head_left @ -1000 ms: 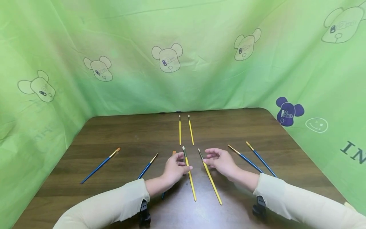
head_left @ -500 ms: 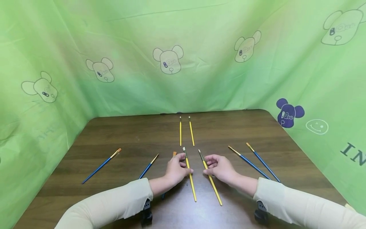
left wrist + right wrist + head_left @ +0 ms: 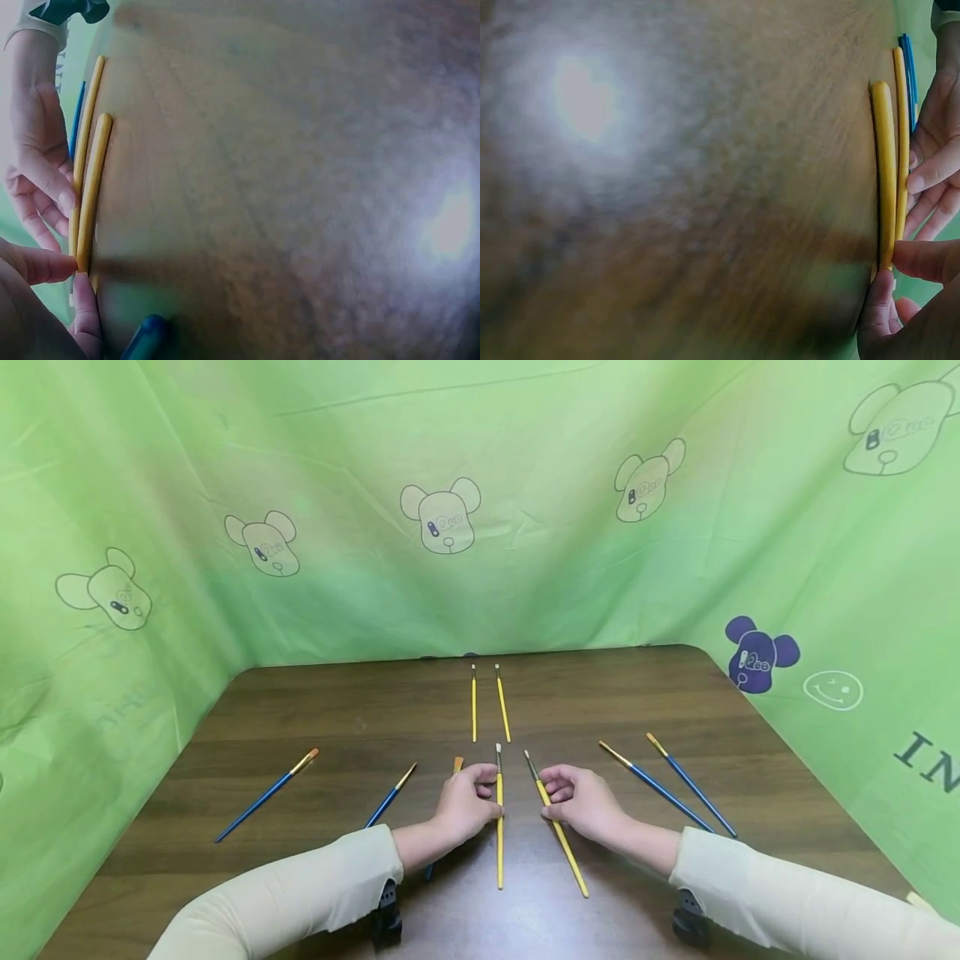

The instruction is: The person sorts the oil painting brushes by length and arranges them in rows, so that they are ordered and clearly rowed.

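Two yellow brushes at desk centre, one per hand, bristles away from the person, butts toward the person. Left hand pinches left yellow brush between thumb and finger, on the handle below the ferrule; long axis runs almost straight away from the person. Right hand pinches right yellow brush the same way; long axis slants, pale bristles to the far left, butt to the near right. Bristle ends sit closer together than butts, brushes apart. Whether either handle touches the desk: can't tell.

Farther back, two more yellow brushes, bristles away: first back brush runs nearly straight, second back brush tilts slightly, bristle end leftward. Left side: outer blue brush and inner blue brush, both slanting, bristles far right. Flat orange-tipped brush partly hidden behind left hand. Right side: two blue brushes, bristles far left, near right sleeve. Green cloth behind desk.
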A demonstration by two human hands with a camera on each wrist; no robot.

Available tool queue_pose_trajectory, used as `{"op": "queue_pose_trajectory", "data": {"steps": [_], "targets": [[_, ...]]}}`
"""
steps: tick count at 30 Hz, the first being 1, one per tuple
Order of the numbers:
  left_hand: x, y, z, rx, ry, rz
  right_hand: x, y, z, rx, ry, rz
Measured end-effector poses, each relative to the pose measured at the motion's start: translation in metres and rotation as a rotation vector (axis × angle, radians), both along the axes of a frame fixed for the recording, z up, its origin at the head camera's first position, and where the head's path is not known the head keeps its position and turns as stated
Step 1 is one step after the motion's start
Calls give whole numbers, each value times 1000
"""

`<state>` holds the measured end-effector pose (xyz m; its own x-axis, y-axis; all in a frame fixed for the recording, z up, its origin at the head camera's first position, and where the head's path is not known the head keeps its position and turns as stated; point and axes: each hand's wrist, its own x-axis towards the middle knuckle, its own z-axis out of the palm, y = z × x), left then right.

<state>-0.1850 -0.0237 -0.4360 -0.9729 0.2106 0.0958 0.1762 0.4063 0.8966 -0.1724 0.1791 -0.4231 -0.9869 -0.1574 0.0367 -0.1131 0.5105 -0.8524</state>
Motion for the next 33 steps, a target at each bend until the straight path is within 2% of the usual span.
{"op": "queue_pose_trajectory", "data": {"steps": [9, 14, 18, 21, 27, 33], "targets": [[-3, -2, -2, -52, 46, -77, 2, 14, -1, 26, 14, -12], [-4, -2, -2, -72, 53, -99, 3, 20, 2, 49, 9, -24], [-6, 0, 0, -111, 90, -119, 4, 23, 4, 60, 17, -30], [-8, 1, 1, -147, 118, -118, 4, 23, 5, 63, 27, -27], [-10, 4, 1, -198, 121, -101, 4, 24, 2, 87, 40, -43], [-9, 4, 0, -182, 144, -96, 4, 25, 3, 109, 55, -46]]}}
